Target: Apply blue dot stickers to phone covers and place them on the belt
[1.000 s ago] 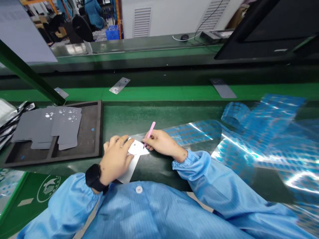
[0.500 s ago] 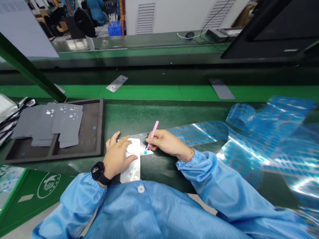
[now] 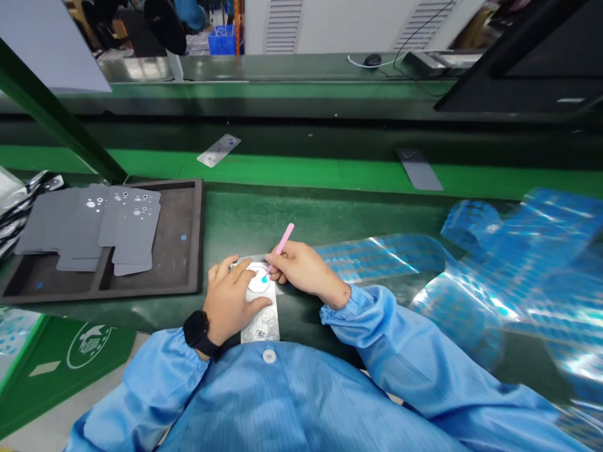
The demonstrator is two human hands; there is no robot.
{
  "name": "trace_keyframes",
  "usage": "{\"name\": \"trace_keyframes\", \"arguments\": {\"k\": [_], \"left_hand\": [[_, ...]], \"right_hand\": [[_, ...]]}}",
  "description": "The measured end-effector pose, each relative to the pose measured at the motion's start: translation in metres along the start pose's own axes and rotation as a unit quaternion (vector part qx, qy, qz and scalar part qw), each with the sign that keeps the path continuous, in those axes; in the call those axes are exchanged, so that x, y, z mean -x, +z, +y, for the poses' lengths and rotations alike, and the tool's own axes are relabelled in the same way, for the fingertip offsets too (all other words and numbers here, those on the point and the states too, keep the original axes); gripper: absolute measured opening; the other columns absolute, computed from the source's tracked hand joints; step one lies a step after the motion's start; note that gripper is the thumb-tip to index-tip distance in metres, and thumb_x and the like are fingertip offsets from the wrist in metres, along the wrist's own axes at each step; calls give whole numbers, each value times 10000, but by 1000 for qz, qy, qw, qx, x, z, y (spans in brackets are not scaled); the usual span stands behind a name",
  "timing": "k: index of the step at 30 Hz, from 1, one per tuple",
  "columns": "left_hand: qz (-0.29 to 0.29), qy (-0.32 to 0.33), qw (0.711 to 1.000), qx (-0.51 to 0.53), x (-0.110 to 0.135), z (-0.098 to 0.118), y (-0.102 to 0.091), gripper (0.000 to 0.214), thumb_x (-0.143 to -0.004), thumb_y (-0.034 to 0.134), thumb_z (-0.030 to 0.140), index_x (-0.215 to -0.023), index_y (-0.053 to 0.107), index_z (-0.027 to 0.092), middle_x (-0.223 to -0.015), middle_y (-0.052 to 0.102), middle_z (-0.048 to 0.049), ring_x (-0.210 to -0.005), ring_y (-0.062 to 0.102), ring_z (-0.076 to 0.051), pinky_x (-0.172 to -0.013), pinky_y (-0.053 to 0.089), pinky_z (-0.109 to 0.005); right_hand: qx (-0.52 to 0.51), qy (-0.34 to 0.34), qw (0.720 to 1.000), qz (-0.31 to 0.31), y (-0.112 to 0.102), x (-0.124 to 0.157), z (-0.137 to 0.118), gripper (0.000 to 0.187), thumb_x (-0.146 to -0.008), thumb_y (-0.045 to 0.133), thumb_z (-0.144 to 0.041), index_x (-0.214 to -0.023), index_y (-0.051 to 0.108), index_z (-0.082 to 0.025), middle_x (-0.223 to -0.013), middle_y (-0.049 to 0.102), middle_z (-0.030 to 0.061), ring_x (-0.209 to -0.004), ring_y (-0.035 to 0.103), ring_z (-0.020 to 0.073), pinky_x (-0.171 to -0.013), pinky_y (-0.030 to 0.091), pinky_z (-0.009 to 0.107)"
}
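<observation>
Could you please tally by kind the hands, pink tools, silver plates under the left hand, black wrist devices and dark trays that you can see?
Hands: 2 (left hand, right hand)
Pink tool: 1
Silver plate: 1
Black wrist device: 1
Dark tray: 1
Total: 6

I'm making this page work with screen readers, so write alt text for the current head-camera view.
A person's right hand holds a pink tool, its tip at a blue dot on a silvery panel partly under the left hand. On the green bench, a dark tray with gray panels sits left; shiny blue-patterned film spreads right.
</observation>
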State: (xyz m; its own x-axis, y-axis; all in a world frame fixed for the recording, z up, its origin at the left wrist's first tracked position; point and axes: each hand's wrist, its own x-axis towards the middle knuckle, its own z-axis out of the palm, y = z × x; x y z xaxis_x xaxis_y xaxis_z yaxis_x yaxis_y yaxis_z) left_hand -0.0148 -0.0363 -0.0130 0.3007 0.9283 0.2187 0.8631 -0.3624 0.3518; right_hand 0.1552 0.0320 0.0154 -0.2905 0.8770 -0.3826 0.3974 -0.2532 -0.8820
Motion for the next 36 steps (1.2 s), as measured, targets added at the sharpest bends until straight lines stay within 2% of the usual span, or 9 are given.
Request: {"name": "trace_keyframes", "arguments": {"k": [6,26,36], "left_hand": [[7,15,1000,4,0,0,1,448,-662,810,458,-985,667,182,-1237,657,-123,-1154,529,-341,-927,414,-511],[-8,29,1000,-8,1,0,0,429,-703,780,458,-1027,673,197,-1256,638,-124,-1140,513,-331,-912,410,-507],[-8,51,998,-19,0,1,-3,304,-739,745,455,-987,728,281,-1263,616,-122,-1131,502,-347,-867,414,-517]], "right_hand": [[12,10,1000,-1,-1,-3,6,189,-879,555,-186,-693,580,-157,-603,660,20,-508,630,117,-471,519,202],[58,-40,998,3,-1,-4,10,187,-857,562,-195,-673,590,-170,-601,672,26,-525,647,149,-495,498,236],[121,-61,991,17,1,-2,9,155,-866,554,-214,-719,587,-179,-616,683,12,-563,660,145,-555,475,235]]}}
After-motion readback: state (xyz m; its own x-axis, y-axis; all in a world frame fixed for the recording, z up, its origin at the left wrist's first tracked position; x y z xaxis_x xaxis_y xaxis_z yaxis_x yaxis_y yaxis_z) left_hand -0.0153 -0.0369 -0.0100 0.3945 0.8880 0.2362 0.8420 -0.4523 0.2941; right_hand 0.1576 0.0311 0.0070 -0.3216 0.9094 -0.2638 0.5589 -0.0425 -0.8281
